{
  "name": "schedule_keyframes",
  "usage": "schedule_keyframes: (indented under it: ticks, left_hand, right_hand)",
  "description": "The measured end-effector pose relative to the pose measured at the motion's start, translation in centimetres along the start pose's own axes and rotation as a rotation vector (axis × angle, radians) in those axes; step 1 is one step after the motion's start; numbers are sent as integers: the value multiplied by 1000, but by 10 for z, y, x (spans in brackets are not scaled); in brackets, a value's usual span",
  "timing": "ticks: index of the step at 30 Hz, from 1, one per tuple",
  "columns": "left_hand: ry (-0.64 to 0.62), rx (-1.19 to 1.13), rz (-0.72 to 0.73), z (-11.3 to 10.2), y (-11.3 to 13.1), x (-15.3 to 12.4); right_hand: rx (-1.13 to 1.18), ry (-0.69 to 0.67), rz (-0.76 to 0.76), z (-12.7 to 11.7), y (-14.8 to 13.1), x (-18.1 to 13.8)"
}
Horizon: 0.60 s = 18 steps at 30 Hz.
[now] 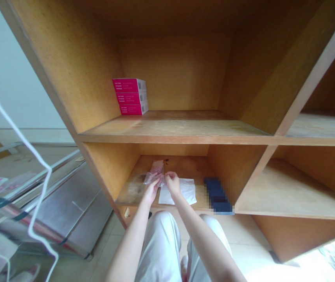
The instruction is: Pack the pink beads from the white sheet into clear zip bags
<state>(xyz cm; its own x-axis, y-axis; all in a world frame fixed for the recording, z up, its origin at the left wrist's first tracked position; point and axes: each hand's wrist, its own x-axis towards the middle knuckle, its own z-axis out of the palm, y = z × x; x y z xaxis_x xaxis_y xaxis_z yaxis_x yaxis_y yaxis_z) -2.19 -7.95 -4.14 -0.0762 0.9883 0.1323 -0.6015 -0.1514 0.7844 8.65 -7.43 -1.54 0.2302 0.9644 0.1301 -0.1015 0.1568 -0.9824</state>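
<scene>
Far L: white cord hanging in front of a metal cart. Then the cabinet: 3 pink boxes stacked at L of the upper compartment. Below them, on the lower shelf, L of ctr, the bag, clear plastic w/ pinkish stuff inside, too small to ID.

Handling tips, my view: bag looks thin & slippery, so steady it flat w/ L, work the near edge w/ R fingertips, small moves, no yanking; a hard pull could prob. tear it or spill the contents. Keep it well back from the shelf's front edge.

L hand: fingers fairly straight, close together, laid on the bag's near end; can't tell if thumb grips from below. R hand: fingers curled in, tips bunched at the bag's R edge, looks like a pinch on the plastic, but tips too small to be sure.

Under/beside R wrist: white sheet, paper or cloth unclear. Far R on same shelf: dark blue item, pixelated, no ID.
</scene>
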Motion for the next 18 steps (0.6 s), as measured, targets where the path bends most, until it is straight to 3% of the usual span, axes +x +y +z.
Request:
schedule_keyframes:
  ticks: [4, 8, 18]
  left_hand:
    - [-29, -10, -5, -1, 1, 0]
    - [-32, -21, -3, -1, 1, 0]
    - [-41, -74, -80, 2, 4, -3]
  right_hand:
    - [-305, -31, -48, -1, -7, -5]
    - [-444, -81, -66, -1, -13, -9]
    - [-294, -131, -154, -4, -5, -12]
